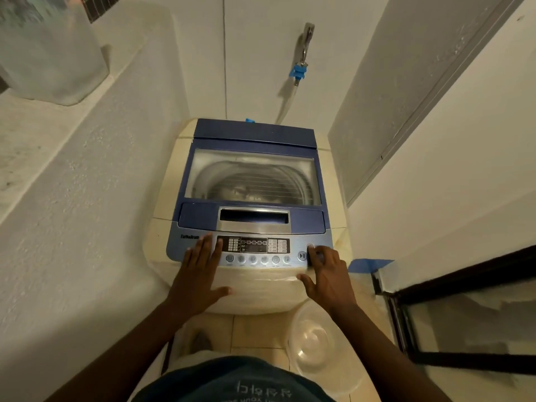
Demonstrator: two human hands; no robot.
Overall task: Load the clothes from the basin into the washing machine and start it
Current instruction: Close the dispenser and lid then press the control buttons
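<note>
Readable print on my washing machine [249,204]

"TurboDrum" on its control panel [252,248]; "LG" on the lid window [253,177], upside down to me.

Home laundry nook, top-load washing machine [252,181], wall tap [303,53], tiled floor [255,332]

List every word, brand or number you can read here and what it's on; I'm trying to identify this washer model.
"TurboDrum": on the left of the washing machine's control panel.
"LG", seen upside down: inside the drum, through the lid window.
Small labels under the round buttons and in the dark display: too small to read.
White print on the person's shirt: upside down and blurred, unreadable.
No model number is visible.
</note>
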